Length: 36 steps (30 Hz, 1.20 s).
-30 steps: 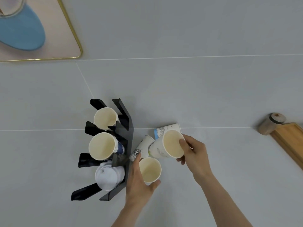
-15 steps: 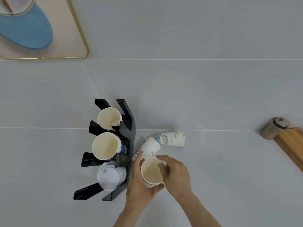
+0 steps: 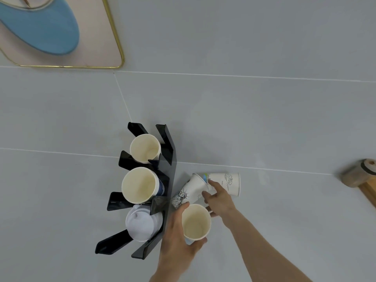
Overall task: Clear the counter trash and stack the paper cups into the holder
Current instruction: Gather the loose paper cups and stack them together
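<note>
**Cups Beside the Black Holder**

While wrapped around an upright paper cup at lower centre of the frame, left hand clenched on its wall, thumb up the left side, fingers curled under the lower rim, open mouth facing up. Just above and right of it, right hand reaching over two cups lying on their sides on the grey counter: fingers spread and resting on the tipped printed cup, index fingertip touching the second sideways cup; no firm grasp visible. Mouths of those two fallen cups meeting at centre frame, touching each other. Immediately left of the hands, black cup holder with slanted arms, carrying a small cup stack at top, a larger cup stack in the middle, white lids at bottom. Upper left corner: gold-rimmed tray bearing a blue shape. Right edge: wooden board with a small capped jar lying beside it.
</note>
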Tool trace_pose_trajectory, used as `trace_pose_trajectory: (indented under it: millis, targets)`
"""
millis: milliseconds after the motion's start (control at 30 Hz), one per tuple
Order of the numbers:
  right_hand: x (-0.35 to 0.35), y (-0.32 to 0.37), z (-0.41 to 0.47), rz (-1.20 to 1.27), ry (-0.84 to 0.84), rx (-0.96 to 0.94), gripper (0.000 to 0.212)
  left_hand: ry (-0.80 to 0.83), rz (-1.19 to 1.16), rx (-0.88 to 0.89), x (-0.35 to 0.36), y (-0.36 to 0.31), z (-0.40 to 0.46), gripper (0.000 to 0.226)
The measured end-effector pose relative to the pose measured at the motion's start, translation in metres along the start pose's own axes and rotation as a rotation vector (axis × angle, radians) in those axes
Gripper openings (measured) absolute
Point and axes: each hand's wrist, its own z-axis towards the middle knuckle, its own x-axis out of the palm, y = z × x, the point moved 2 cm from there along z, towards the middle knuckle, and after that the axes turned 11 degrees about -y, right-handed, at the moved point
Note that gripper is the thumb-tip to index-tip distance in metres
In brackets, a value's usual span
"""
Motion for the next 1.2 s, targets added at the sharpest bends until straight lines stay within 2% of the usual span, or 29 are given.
trace_pose_trajectory:
  millis: [133, 267, 367, 500, 600, 667, 767, 900, 1033, 1067, 1200]
  targets:
    - [0.012, -0.001, 0.018, -0.089, 0.034, 0.038, 0.052, 0.006, 0.003, 0.007, 0.000, 0.003, 0.003, 0.102]
    - [0.011, -0.016, 0.020, -0.070, -0.082, -0.079, 0.009, -0.004, 0.017, 0.007, 0.002, 0.005, 0.005, 0.102]
    - [-0.003, -0.002, 0.004, 0.070, -0.152, -0.205, 0.018, -0.015, 0.018, 0.034, 0.003, 0.003, 0.006, 0.101]
    - [-0.041, 0.028, -0.031, 0.299, -0.363, -0.337, 0.028, -0.028, 0.004, 0.013, 0.002, -0.002, 0.007, 0.096]
    - [-0.061, 0.036, -0.053, 0.378, -0.395, -0.412, 0.044, -0.029, -0.019, 0.003, 0.003, -0.004, 0.007, 0.096]
    - [-0.064, 0.032, -0.066, 0.308, -0.377, -0.506, 0.048, -0.034, -0.033, -0.011, 0.004, -0.004, 0.008, 0.099]
    - [-0.056, 0.017, -0.079, 0.093, -0.383, -0.670, 0.043, 0.001, -0.071, -0.036, 0.006, -0.004, 0.009, 0.108]
    - [-0.036, -0.005, -0.090, -0.094, -0.304, -0.753, 0.043, 0.025, -0.172, -0.061, 0.006, -0.011, 0.011, 0.116]
    - [-0.023, -0.019, -0.095, -0.183, -0.233, -0.766, 0.086, -0.029, -0.212, -0.093, 0.004, -0.014, 0.013, 0.111]
    - [-0.020, -0.022, -0.095, -0.204, -0.219, -0.769, 0.088, -0.036, -0.204, -0.087, 0.003, -0.014, 0.014, 0.113]
    - [-0.009, -0.035, -0.091, -0.299, -0.266, -0.778, 0.058, -0.042, -0.143, -0.028, 0.002, -0.016, 0.014, 0.113]
